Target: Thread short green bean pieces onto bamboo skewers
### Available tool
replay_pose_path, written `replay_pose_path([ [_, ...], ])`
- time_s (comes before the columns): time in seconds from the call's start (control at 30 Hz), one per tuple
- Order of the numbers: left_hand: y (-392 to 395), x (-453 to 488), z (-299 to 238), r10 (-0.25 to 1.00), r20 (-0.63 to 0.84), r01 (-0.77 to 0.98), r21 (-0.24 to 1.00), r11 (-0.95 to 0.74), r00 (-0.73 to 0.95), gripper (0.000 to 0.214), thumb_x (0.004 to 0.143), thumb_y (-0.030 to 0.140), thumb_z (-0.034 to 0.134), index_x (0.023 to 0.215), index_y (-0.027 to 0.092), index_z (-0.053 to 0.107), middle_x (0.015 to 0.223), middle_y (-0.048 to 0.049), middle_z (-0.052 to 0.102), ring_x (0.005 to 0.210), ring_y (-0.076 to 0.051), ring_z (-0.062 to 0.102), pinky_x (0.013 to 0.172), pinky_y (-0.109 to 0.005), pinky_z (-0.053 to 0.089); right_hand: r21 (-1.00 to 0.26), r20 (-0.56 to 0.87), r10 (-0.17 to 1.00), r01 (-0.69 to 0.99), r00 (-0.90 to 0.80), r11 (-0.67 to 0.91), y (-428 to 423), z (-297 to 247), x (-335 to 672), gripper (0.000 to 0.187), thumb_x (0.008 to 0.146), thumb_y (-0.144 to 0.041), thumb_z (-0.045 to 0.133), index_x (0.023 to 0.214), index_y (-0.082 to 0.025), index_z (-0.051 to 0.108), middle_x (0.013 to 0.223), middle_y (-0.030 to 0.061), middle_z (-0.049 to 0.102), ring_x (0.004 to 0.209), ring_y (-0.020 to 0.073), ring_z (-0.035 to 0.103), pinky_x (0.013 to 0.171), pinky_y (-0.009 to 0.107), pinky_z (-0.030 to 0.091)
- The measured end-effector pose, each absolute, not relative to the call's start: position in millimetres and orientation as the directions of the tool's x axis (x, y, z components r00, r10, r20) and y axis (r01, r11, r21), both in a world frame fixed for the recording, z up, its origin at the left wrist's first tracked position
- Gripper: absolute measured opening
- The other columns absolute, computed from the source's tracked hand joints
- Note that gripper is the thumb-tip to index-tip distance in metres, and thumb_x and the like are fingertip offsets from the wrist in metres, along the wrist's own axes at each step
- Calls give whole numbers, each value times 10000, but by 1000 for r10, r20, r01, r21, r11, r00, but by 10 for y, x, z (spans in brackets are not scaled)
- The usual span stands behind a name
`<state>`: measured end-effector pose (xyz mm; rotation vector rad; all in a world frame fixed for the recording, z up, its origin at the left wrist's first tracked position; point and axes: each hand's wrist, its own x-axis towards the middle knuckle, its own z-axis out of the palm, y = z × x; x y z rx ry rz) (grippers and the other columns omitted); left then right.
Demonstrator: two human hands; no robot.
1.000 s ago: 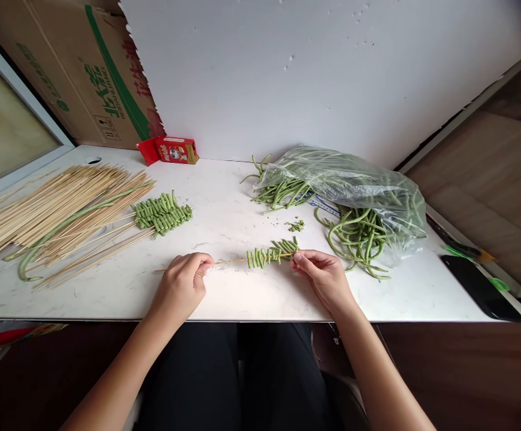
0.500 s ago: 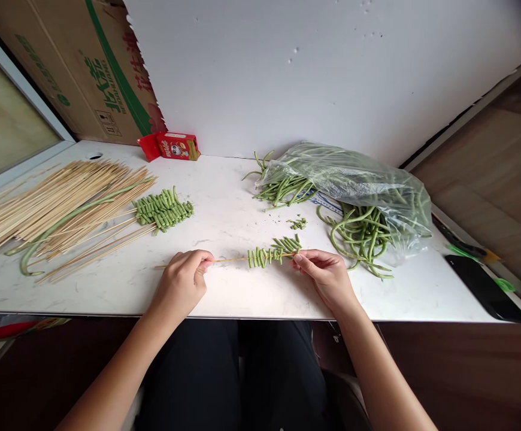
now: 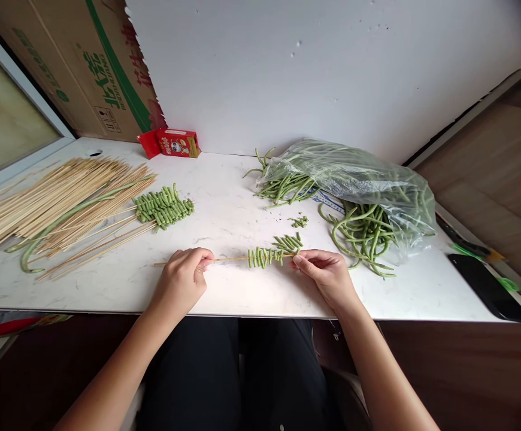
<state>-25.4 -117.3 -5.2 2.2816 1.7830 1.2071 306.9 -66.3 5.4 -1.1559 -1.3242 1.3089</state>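
Note:
A thin wooden skewer runs level between my hands, just above the table's front part. My left hand is closed round it, with the tail sticking out to the left. Several short green bean pieces are threaded crosswise near its right end. At that end my right hand is closed, thumb and forefinger pinching around the tip; whether a bean piece is also between them I cannot make out. Just behind lie loose cut bean pieces. Farther left rest finished bean skewers, packed side by side.
A heap of bare skewers lies left, one long bean across it. A clear plastic bag spills long beans at right. Bean ends, a red box, a black phone and a cardboard box are around.
The view has shifted very slightly. Both hands keep their hold on the skewer, and the threaded bean pieces stay at nearly the same place.

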Motion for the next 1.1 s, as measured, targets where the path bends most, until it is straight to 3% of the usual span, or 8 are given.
replay_pose_path([
  [0.87,-1195,-261,-56,841,535,820,445,-362,81,342,852,-15,446,930,213,690,824,-8,745,763,-188,694,772,-307,548,-1000,-14,970,18,-244,-10,-679,142,3064,241,804,-440,929,804,-215,843,796,75,814,751,220,733,757,364,603],
  [1.1,-1188,-291,-59,884,467,754,577,-313,9,270,906,79,486,952,218,713,818,4,750,741,-170,724,728,-279,565,-999,1,967,32,-256,9,-685,168,3042,216,862,-418,886,826,-212,836,800,63,800,740,197,698,711,332,562],
])
